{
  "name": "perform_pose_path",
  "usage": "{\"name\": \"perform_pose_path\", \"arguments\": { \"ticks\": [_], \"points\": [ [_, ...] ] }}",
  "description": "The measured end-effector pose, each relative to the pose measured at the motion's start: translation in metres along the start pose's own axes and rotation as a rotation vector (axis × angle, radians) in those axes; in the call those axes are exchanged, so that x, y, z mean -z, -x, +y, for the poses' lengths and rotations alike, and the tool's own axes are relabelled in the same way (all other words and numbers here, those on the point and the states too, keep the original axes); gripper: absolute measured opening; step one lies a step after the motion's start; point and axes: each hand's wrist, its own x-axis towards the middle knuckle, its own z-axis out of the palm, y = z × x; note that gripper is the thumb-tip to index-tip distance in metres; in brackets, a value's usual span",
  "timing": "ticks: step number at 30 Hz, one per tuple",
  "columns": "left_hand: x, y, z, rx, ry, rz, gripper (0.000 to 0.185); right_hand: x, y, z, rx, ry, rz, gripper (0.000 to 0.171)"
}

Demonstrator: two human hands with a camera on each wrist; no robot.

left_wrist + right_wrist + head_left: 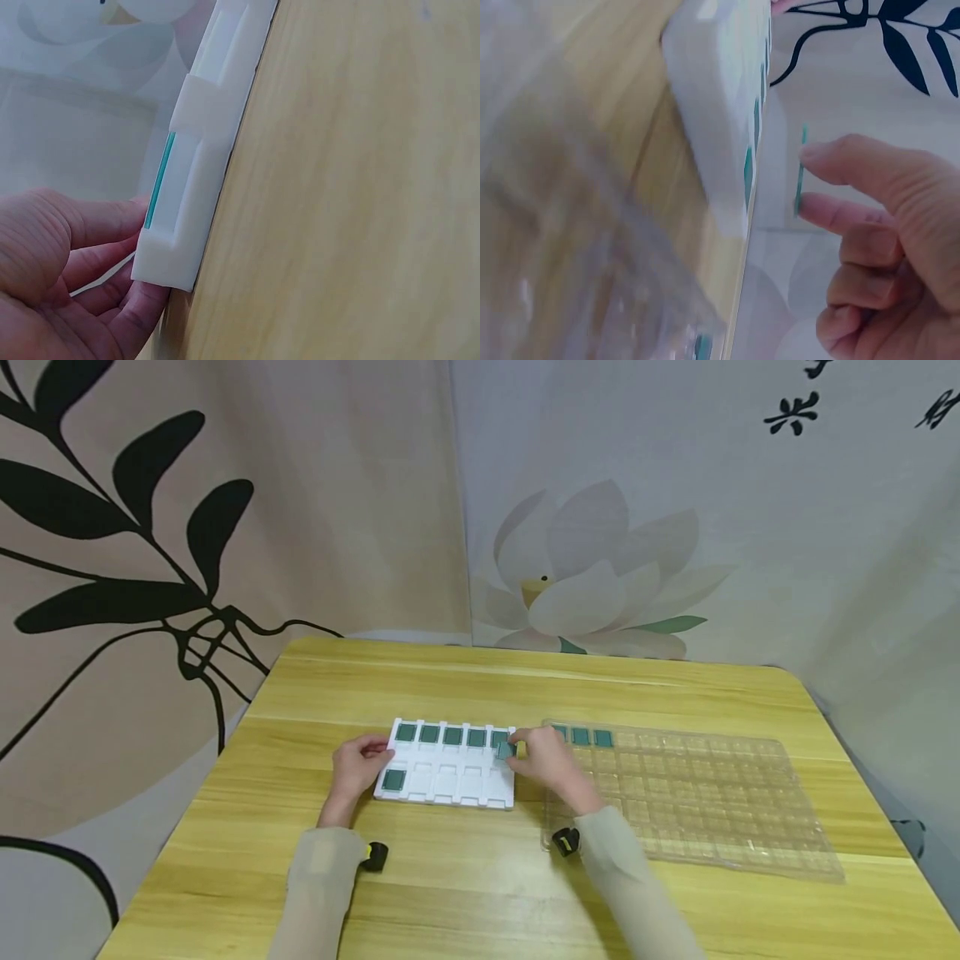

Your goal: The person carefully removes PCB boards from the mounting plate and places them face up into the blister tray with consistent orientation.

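My left hand (357,768) grips the left end of a white tray (447,777) with two rows of square compartments. In the left wrist view, the thumb lies by the tray's upper edge and the other fingers curl at its corner (154,259). Thin green square plates (452,737) line the tray's back row, and one more plate (393,780) sits at the front left. Over the right end of the back row, my right hand (546,760) pinches another thin green plate (801,176) between thumb and index finger, above the tray's surface in the right wrist view.
To the right lies a wide clear plastic tray (690,793) with many small compartments; green plates (603,738) sit at its back left corner, under and beside my right hand. Both stand on a wooden table (450,893). Printed curtains (360,510) hang behind it.
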Motion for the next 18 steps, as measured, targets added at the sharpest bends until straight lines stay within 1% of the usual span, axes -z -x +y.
{"name": "perform_pose_path", "arguments": {
  "ticks": [4, 6, 9, 13, 18],
  "points": [
    [0.001, 0.0, -0.001, -0.007, -0.001, -0.003, 0.025, 0.005, 0.003, 0.011, -0.014, 0.014, 0.031, 0.023],
    [0.001, 0.0, 0.0, -0.008, -0.004, -0.004, 0.025, 0.007, 0.005, 0.017, -0.021, 0.019, 0.033, 0.023],
    [0.002, 0.0, 0.0, -0.005, -0.006, -0.008, 0.025, 0.011, 0.007, 0.025, -0.035, 0.021, 0.017, 0.024],
    [0.002, -0.001, 0.0, -0.008, -0.007, -0.008, 0.025, 0.018, 0.01, 0.035, -0.047, 0.037, 0.004, 0.022],
    [0.002, 0.0, 0.0, -0.012, -0.003, 0.0, 0.025, 0.027, 0.016, 0.043, -0.06, 0.013, -0.005, 0.021]
  ]
}}
